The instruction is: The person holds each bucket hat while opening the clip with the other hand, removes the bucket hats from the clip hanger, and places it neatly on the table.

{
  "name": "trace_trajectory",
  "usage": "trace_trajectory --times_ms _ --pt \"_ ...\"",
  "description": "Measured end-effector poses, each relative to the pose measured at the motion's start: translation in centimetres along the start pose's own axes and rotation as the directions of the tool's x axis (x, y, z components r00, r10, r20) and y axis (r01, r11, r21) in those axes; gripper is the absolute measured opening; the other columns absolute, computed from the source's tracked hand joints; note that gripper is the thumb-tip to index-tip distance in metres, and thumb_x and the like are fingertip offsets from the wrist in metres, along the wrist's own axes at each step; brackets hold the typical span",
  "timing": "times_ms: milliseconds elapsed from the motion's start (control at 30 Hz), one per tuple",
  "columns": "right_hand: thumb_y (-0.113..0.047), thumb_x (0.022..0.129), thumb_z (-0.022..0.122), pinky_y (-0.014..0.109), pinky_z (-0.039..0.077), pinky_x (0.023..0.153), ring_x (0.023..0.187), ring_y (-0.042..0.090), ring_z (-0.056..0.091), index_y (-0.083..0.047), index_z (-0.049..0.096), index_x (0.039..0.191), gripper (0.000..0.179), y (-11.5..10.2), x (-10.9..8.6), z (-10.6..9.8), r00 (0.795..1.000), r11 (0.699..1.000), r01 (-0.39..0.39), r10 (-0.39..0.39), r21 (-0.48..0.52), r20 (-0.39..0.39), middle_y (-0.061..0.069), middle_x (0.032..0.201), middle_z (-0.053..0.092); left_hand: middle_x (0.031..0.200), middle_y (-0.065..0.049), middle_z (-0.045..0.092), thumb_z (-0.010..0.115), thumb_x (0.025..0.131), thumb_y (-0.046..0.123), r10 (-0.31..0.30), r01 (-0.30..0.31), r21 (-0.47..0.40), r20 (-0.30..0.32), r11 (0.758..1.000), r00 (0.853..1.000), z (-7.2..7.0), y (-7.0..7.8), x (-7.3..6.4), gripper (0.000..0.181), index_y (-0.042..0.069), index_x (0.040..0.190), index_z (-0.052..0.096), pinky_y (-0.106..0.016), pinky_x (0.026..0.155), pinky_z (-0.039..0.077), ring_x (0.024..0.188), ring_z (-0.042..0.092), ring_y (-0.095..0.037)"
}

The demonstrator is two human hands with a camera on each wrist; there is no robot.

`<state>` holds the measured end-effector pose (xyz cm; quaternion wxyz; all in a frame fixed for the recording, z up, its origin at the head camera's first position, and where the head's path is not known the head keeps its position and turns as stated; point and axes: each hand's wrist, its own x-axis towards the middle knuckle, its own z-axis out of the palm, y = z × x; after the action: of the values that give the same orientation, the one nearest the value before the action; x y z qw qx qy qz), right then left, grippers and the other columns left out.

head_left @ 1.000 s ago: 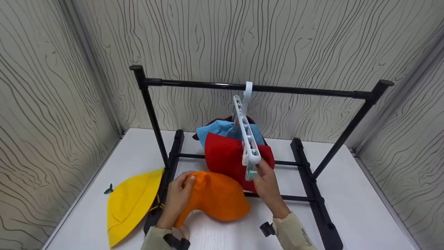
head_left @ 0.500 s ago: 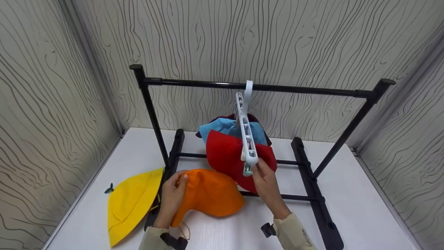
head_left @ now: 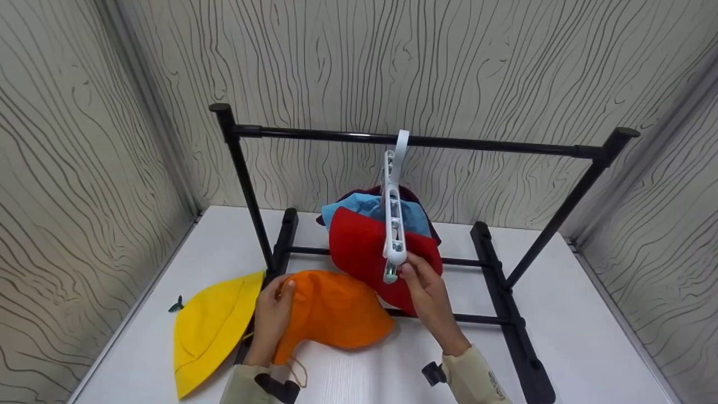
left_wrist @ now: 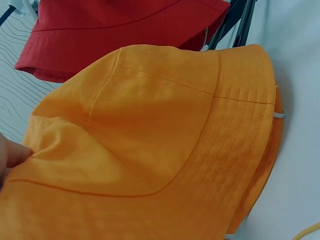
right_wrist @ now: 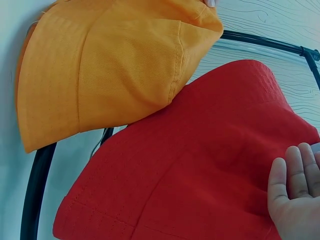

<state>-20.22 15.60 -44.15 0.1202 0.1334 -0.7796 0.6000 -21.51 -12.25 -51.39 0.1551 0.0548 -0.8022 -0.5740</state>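
My left hand (head_left: 271,317) pinches the edge of an orange bucket hat (head_left: 336,314) between thumb and fingers. Its brim hangs down, with a thin cord loop below. A white clip hanger (head_left: 395,224) hooks over a black rail. At the hanger's near end, where a pale green clip (head_left: 390,273) hangs, my right hand (head_left: 431,297) pinches with thumb and forefinger; the exact contact is partly hidden. Its other fingers show fairly straight in the right wrist view, beside the red hat (right_wrist: 200,165). That red hat hangs beneath the hanger, just behind the orange one.
Behind the red hat hang a light blue hat (head_left: 359,205) and a dark maroon hat (head_left: 412,195). A yellow hat (head_left: 210,325) with a green leaf tip lies left against the black rack (head_left: 505,280). Patterned walls enclose the white table (head_left: 589,325).
The orange hat and my left hand have shifted slightly left and up. The hanger's near end has swung a little left, with my right hand following it.
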Motion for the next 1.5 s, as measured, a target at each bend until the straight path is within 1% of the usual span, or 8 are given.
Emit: trace_trajectory --times_ms 167,300,467,600,867,1100,1367,1500 --pt "-0.018 0.101 0.049 0.017 0.048 0.093 0.108 0.021 0.055 -0.005 0.051 0.134 0.036 -0.1 -0.1 0.0 1.000 1.000 -0.001 0.001 -0.002 0.004 0.013 0.124 0.056 0.114 -0.015 0.066 0.053 0.099 0.022 -0.093 0.094 -0.023 0.006 0.995 0.996 -0.2 -0.1 0.2 0.030 0.002 0.120 0.063 -0.031 0.085 0.051 0.092 0.056 -0.022" --pt "-0.019 0.101 0.049 0.018 0.048 0.093 0.109 0.023 0.055 -0.006 0.051 0.135 0.036 0.0 -0.1 -0.1 1.000 1.000 -0.017 0.017 0.012 0.009 0.012 0.123 0.056 0.114 -0.016 0.065 0.052 0.100 0.024 -0.131 0.131 -0.031 0.001 0.991 0.991 -0.5 -0.3 0.4 0.033 0.002 0.122 0.062 -0.033 0.085 0.051 0.093 0.056 -0.023" --pt "-0.020 0.101 0.049 0.018 0.048 0.095 0.109 0.018 0.056 -0.007 0.051 0.135 0.036 0.2 -0.2 -0.1 0.999 0.999 -0.031 0.030 0.020 0.023 0.010 0.121 0.058 0.108 -0.016 0.065 0.051 0.100 0.019 -0.138 0.137 -0.034 -0.025 0.990 0.990 -0.8 -0.4 0.6 0.032 0.000 0.122 0.062 -0.030 0.079 0.048 0.090 0.056 -0.023" --pt "-0.019 0.101 0.048 0.017 0.047 0.096 0.109 0.019 0.057 -0.006 0.051 0.135 0.036 0.4 -0.2 -0.2 1.000 1.000 -0.022 0.021 0.019 0.022 0.011 0.121 0.059 0.108 -0.017 0.065 0.050 0.100 0.016 -0.132 0.131 -0.029 -0.045 0.991 0.990 -1.0 -0.7 0.8 0.031 -0.002 0.122 0.062 -0.029 0.077 0.047 0.089 0.056 -0.024" --pt "-0.022 0.101 0.049 0.017 0.047 0.095 0.111 0.028 0.057 -0.007 0.052 0.134 0.036 0.3 -0.3 -0.1 0.999 0.999 -0.048 0.047 0.014 0.022 0.011 0.121 0.059 0.116 -0.024 0.064 0.049 0.100 0.010 -0.086 0.085 -0.009 -0.100 0.996 0.991 -1.4 -1.3 1.0 0.030 -0.007 0.121 0.061 -0.038 0.086 0.049 0.101 0.060 -0.031" --pt "-0.025 0.100 0.050 0.021 0.048 0.096 0.114 0.025 0.055 -0.010 0.051 0.136 0.039 0.4 -0.3 0.0 0.996 0.996 -0.091 0.091 -0.014 0.012 0.009 0.127 0.057 0.121 -0.026 0.061 0.046 0.101 0.014 -0.124 0.122 -0.028 -0.076 0.992 0.989 -1.8 -1.8 0.9 0.034 -0.007 0.126 0.057 -0.043 0.091 0.048 0.106 0.058 -0.033" --pt "-0.025 0.100 0.050 0.037 0.049 0.101 0.120 0.026 0.051 -0.009 0.052 0.134 0.038 0.6 -0.5 0.0 0.995 0.995 -0.095 0.095 -0.015 0.022 0.009 0.132 0.055 0.124 -0.026 0.060 0.044 0.102 0.014 -0.137 0.137 -0.005 -0.069 0.991 0.988 -2.0 -2.4 0.9 0.035 -0.007 0.128 0.055 -0.045 0.094 0.047 0.110 0.057 -0.034" --pt "-0.024 0.101 0.049 0.034 0.048 0.101 0.120 0.024 0.051 -0.007 0.052 0.133 0.036 0.6 -0.6 0.0 0.995 0.996 -0.091 0.091 0.014 0.033 0.010 0.132 0.055 0.125 -0.026 0.059 0.044 0.102 0.014 -0.145 0.145 -0.003 -0.060 0.989 0.988 -2.1 -2.7 0.8 0.035 -0.007 0.128 0.055 -0.044 0.093 0.047 0.110 0.058 -0.034"
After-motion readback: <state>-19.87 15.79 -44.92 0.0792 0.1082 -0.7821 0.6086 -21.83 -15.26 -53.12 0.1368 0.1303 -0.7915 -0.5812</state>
